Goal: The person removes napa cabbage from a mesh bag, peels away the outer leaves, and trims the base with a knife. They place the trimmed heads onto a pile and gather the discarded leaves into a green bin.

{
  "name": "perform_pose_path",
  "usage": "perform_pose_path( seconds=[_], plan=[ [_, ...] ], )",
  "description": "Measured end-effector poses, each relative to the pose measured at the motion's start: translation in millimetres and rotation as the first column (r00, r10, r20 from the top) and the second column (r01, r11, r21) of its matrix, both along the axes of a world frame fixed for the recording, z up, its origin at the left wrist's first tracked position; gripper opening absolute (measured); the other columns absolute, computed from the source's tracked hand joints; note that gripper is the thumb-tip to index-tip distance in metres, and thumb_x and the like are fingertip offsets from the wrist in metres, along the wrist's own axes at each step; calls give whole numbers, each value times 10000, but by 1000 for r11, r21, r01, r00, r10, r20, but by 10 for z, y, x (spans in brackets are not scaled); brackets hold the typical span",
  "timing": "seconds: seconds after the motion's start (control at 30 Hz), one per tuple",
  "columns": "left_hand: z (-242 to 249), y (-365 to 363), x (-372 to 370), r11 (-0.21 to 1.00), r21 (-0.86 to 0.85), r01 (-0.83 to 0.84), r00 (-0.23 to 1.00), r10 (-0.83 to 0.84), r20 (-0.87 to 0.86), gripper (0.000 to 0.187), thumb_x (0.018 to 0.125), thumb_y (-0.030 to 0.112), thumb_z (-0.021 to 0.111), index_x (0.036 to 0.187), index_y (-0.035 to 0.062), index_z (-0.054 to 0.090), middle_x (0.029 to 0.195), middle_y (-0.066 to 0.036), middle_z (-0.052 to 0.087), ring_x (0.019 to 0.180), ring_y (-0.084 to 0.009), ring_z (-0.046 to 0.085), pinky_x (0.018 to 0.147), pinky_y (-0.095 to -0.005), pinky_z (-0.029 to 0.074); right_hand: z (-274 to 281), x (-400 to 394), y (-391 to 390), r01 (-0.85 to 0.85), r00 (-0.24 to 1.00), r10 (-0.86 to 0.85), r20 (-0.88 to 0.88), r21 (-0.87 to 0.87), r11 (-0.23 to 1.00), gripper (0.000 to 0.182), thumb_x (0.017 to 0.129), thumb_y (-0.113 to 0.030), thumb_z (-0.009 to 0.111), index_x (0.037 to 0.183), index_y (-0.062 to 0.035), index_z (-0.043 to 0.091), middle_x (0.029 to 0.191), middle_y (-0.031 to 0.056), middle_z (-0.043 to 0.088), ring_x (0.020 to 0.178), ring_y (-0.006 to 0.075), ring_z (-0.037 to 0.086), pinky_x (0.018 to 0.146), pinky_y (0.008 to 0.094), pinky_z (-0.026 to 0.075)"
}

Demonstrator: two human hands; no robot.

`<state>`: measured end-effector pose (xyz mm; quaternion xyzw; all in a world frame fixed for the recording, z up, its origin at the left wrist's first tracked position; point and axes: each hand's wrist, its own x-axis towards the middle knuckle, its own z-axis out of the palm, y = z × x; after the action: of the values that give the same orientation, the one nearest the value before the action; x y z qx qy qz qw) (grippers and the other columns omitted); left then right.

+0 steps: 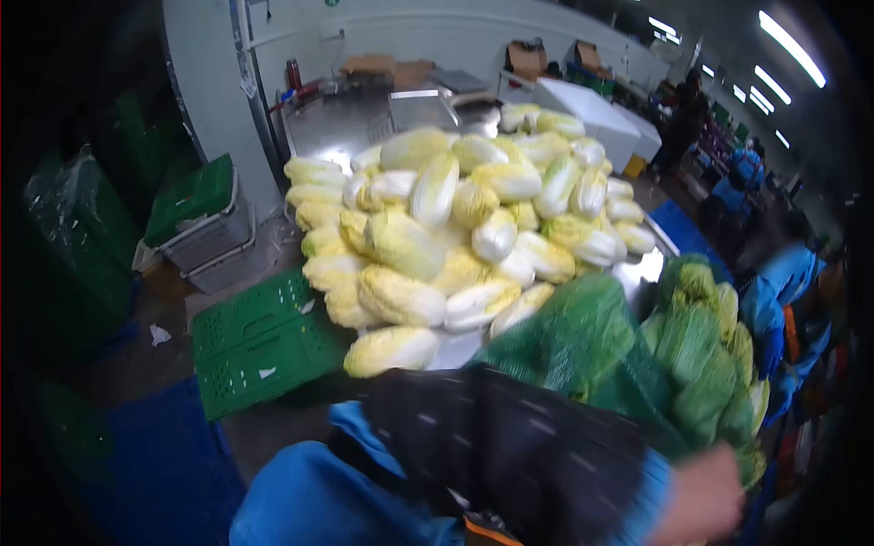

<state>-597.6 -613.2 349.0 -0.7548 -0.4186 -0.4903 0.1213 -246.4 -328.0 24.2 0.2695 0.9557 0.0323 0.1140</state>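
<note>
My left hand (701, 499) is at the lower right, at the end of a dark sleeve with a blue cuff that crosses the lower part of the view. Motion blurs its fingers, and whether it grips anything cannot be made out. Just above it is a green mesh bag (583, 332) with leafy green cabbages (696, 355) beside and partly inside it. Many pale yellow and white napa cabbages (405, 244) are heaped on a metal table (332, 127) beyond the sleeve. My right hand is not in view.
Green perforated crates (264, 341) lie left of the table, near stacked lidded crates (205, 223). White foam boxes (587, 118) stand behind the heap. At the right is a person in blue sleeves (783, 282); other people are farther back.
</note>
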Motion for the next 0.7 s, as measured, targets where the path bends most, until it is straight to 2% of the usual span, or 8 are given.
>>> perform_pose_path(
  seconds=[0.17, 0.23, 0.33, 0.43, 0.5, 0.53, 0.63, 0.7],
  plan=[
    [223, -72, 797, 937, -203, 285, 955, -297, -27, 416, 726, 191, 632, 1111, 49, 558, 943, -143, 558, 851, -324, 557, 761, -416, 456, 195, -415, -225, 5, 959, -53, -278, -170, 985, 320, 731, -75, 671, 1019, 52, 614, 1016, 189, 651, 863, 231, 645, 789, 377, 513],
    [270, -87, 967, 901, -322, 291, 947, -319, -36, 444, 728, 201, 639, 1133, 44, 547, 990, -149, 556, 890, -323, 555, 787, -415, 453, 470, -407, -270, 460, 556, -796, -238, -709, 534, 364, 740, -71, 629, 1088, 27, 588, 1001, 180, 642, 950, 251, 617, 835, 351, 484],
    [294, -120, 1106, 842, -490, 227, 946, -310, -94, 486, 731, 217, 650, 1166, 36, 530, 1060, -159, 554, 947, -321, 553, 826, -413, 448, 835, -508, -458, 184, 596, -519, -613, -525, 831, 305, 727, -49, 621, 1018, 34, 582, 869, 100, 625, 752, 163, 571, 675, 298, 467],
    [86, 29, 1155, 740, -648, 180, 939, -326, -112, 529, 734, 232, 660, 1199, 29, 513, 1130, -168, 551, 1005, -320, 551, 864, -411, 443, 1196, -207, -705, 169, 371, -777, -510, -785, 596, 456, 725, 25, 611, 1172, -29, 540, 969, 64, 619, 615, 82, 528, 516, 212, 418],
    [-243, 323, 1107, 603, -719, 345, 932, -311, 187, 599, 734, 247, 682, 1242, 7, 474, 1137, -205, 536, 1026, -346, 532, 887, -421, 427, 1186, 50, -895, -53, 224, -905, -361, -932, 359, 426, 758, 11, 564, 1182, -18, 532, 964, 52, 619, 432, 54, 447, 393, 202, 355],
    [-385, 603, 1049, 658, -617, 432, 902, -306, 306, 589, 716, 250, 737, 1170, -14, 470, 1071, -209, 535, 997, -368, 516, 842, -426, 432, 1283, 97, -990, 131, 300, -939, -170, -967, 217, 460, 777, -4, 521, 1237, -23, 502, 1014, 62, 631, 489, 61, 498, 415, 214, 397],
    [-964, 1232, 1310, 630, -764, -141, 982, 185, -29, 715, 803, 325, 666, 1349, -6, 344, 1341, -279, 386, 1259, -415, 368, 1056, -428, 306, 956, 405, -1189, -229, 225, -969, -104, -972, 51, 532, 779, 53, 450, 1308, 5, 415, 1225, 152, 544, 740, 165, 642, 621, 259, 531],
    [-1500, 1807, 1506, 658, -751, 62, 897, 293, 331, 673, 840, 348, 620, 1348, -3, 351, 1371, -258, 368, 1287, -381, 342, 1058, -408, 292, 943, 551, -1148, -339, 269, -959, 90, -923, -181, 597, 837, 1, 515, 1392, -37, 298, 1375, 148, 397, 986, 236, 620, 802, 338, 544]
  ],
)
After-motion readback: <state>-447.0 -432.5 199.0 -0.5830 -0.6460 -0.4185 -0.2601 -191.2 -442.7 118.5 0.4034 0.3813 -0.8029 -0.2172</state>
